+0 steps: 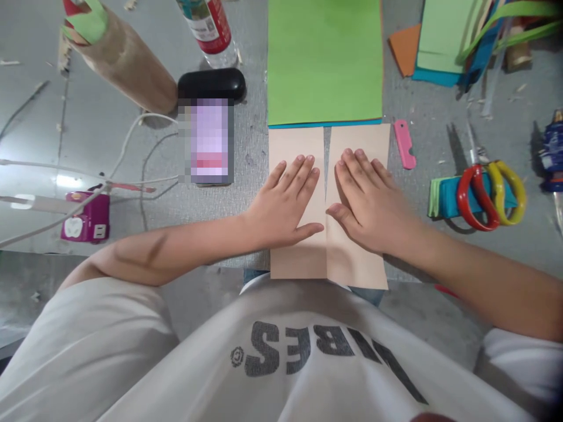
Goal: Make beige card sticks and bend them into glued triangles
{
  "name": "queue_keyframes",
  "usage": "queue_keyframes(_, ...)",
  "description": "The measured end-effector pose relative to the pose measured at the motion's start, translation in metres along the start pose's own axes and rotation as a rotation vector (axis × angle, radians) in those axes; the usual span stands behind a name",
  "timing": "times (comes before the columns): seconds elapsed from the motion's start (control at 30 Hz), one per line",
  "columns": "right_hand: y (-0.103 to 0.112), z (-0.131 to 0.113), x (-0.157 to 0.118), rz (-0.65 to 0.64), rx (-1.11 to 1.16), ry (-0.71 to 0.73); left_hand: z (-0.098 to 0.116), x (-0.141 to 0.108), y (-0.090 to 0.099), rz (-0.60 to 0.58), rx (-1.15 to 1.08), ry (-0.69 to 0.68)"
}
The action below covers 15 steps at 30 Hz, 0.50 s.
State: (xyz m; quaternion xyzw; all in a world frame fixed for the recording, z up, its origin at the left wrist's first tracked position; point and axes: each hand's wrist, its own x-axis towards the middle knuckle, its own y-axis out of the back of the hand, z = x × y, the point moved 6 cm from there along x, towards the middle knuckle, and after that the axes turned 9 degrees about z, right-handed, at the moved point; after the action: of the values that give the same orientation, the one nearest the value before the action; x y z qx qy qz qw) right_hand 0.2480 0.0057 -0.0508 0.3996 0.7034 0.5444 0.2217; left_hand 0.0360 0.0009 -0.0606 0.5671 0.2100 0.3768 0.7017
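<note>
Two panels of peach paper lie side by side at the table's front edge, with a narrow gap between them that widens toward the far end. My left hand lies flat on the left paper panel, fingers stretched away from me and thumb pointing right. On the right paper panel my right hand rests palm down, its fingers extended and thumb toward the gap. Whether the panels join near me is hard to make out. Both near ends hang slightly past the table edge.
Beyond the panels lies a stack of green paper. To the right are a pink folding cutter and scissors on folded blue paper. On the left are a phone, a black case, a bottle, and a purple plug adapter with cables.
</note>
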Motion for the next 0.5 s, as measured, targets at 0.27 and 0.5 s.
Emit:
queue_keyframes(0.27,-0.009,-0.012,-0.014,-0.056,0.041,0.055,0.025,-0.017,0.013,0.039,-0.056,-0.097)
queue_keyframes(0.5,-0.011,-0.010,-0.017,-0.033,0.021,0.078,0.030,-0.025,0.004,-0.008,-0.022,-0.082)
